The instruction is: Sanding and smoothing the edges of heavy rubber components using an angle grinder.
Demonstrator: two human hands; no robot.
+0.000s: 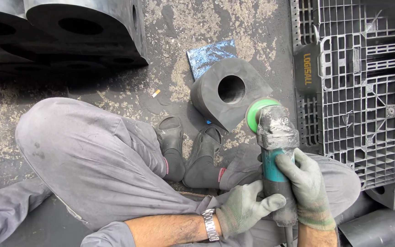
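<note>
Angle grinder [276, 151] seen right of centre, near edge: teal body, grimy grey head, green disc pointed far. Disc pressed against near right edge of black rubber block [227, 93]. Block set on dusty floor, tilted, round hole through upper face, smooth dark sides.

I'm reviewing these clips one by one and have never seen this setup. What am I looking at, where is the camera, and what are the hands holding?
The single picture comes from a camera on a person's head, looking down at their crossed legs on a dusty floor. Both gloved hands grip an angle grinder: the left hand at the rear, the right hand round its teal body. Its green disc sits at the edge of a black rubber block with a round hole. More black blocks lie top left, a grey plastic pallet on the right.
</note>
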